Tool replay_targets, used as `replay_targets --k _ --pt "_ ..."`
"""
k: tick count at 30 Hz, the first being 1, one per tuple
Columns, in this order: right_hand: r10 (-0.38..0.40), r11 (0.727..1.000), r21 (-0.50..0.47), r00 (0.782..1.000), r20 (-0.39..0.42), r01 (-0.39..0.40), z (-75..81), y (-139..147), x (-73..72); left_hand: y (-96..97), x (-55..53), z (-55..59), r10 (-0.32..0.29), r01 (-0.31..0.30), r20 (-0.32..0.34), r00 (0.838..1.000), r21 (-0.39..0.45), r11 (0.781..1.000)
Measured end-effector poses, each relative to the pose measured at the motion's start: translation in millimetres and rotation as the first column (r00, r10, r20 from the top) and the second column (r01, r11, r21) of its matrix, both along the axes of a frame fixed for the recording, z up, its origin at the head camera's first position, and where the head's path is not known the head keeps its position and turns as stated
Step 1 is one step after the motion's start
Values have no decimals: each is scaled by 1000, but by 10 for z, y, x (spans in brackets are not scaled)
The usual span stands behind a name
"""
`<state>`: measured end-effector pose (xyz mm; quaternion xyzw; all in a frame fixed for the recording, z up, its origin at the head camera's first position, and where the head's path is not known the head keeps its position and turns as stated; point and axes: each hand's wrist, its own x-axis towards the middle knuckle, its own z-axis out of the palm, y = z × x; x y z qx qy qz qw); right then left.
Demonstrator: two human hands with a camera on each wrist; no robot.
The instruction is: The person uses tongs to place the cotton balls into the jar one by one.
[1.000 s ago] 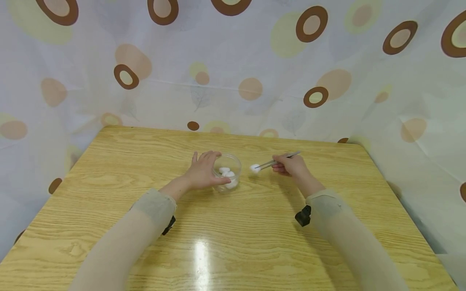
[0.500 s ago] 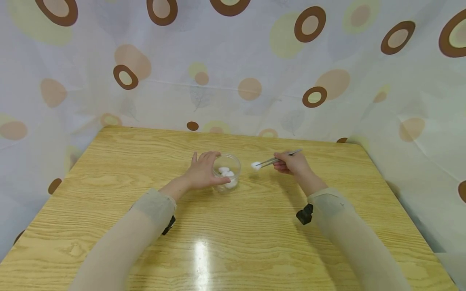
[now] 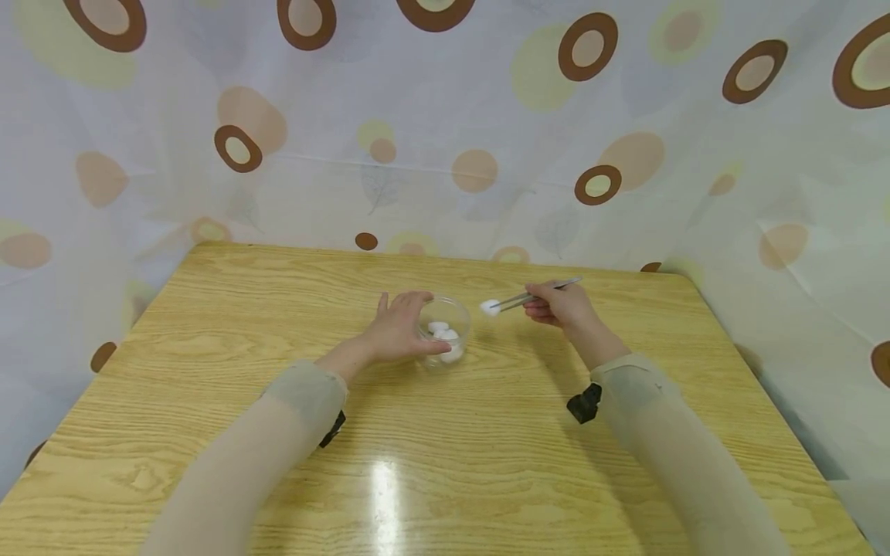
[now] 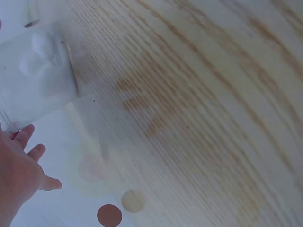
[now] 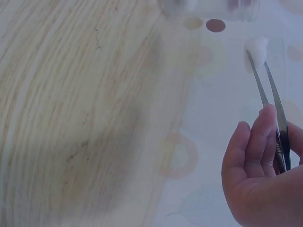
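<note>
My left hand (image 3: pixel 399 328) grips a clear plastic jar (image 3: pixel 455 313) by its rim, thumb on the near side and fingers on the far side. Several white cotton balls (image 3: pixel 445 333) lie inside it; the left wrist view shows the jar (image 4: pixel 57 90) from the side, the balls blurred through its wall. In my right hand (image 3: pixel 562 306) is a pair of metal tweezers (image 3: pixel 518 300), pinched between thumb and fingers. Their tips hold one white cotton ball (image 5: pixel 256 51), up off the table and just right of the jar.
Everything is over a wood-grain table (image 3: pixel 445 479), lit by a bright reflection near its front. A patterned curtain (image 3: pixel 431 108) with brown and beige spots hangs along the back and sides. Black wrist cameras (image 3: pixel 585 403) sit under the sleeves.
The left hand and the jar have shifted slightly right. The right hand has risen a little with the tweezers and the cotton ball, still pinched in their tips.
</note>
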<state>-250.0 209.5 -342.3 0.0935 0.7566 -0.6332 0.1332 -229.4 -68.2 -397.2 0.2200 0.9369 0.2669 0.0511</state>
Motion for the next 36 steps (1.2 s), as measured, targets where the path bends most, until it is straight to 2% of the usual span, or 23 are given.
replay_targets --k 12,25,36 --pt "-12 996 -92 1000 -16 11 144 29 -1 30 7 34 0 0 13 1000 -9 1000" --pt "22 997 -73 999 -35 -24 235 -79 45 179 -39 18 -20 20 22 1000 -19 1000" --pt "47 997 -61 998 -36 -49 210 -167 42 233 -35 43 -22 23 25 999 -49 999"
